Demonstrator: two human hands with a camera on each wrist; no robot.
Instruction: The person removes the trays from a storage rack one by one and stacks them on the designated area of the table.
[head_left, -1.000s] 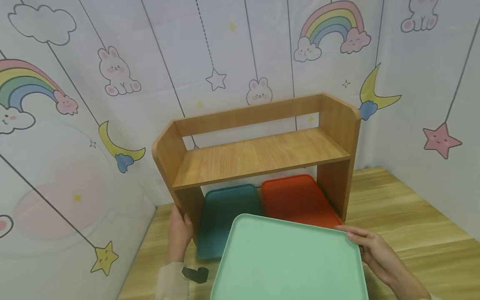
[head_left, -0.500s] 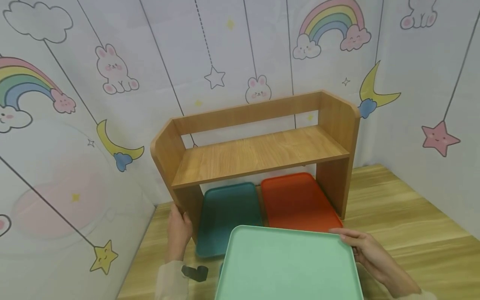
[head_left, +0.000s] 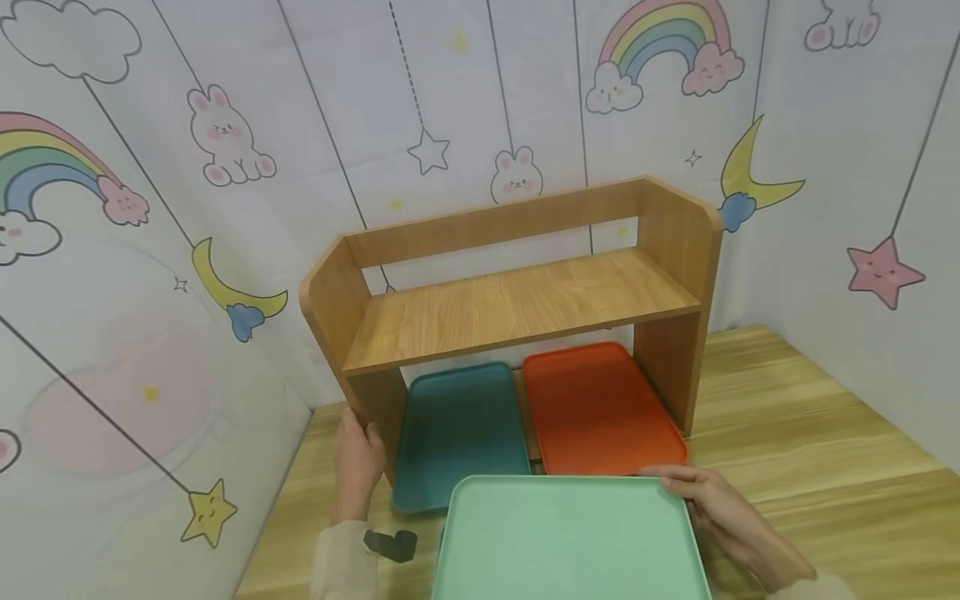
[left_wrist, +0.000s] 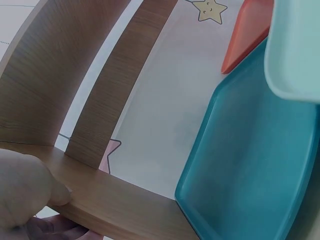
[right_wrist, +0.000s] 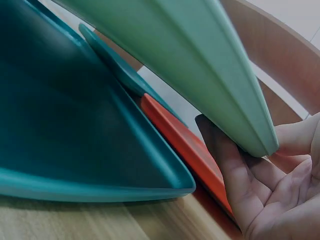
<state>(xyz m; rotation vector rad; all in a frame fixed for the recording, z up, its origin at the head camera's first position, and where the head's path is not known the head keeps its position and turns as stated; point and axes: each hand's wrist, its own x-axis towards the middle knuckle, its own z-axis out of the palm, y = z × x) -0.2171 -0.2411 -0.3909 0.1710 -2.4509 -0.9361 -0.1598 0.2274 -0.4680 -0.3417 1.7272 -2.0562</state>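
Observation:
My left hand grips the left side panel of a small wooden desk shelf; the left wrist view shows the thumb on the board's edge. My right hand holds a light green tray by its far right corner, thumb on one face and fingers beneath. Under the shelf lie a teal tray on the left and an orange-red tray on the right. The right wrist view shows another teal tray below the green one, which mostly hides it from the head view.
The wood-grain table carries the shelf and trays. A white wall covering printed with rabbits, stars and rainbows stands close behind and on both sides. A dark strap shows at my left cuff.
The green tray and my right hand have moved down in the head view and slightly left, uncovering more of the orange-red and teal trays. My left hand stays on the panel.

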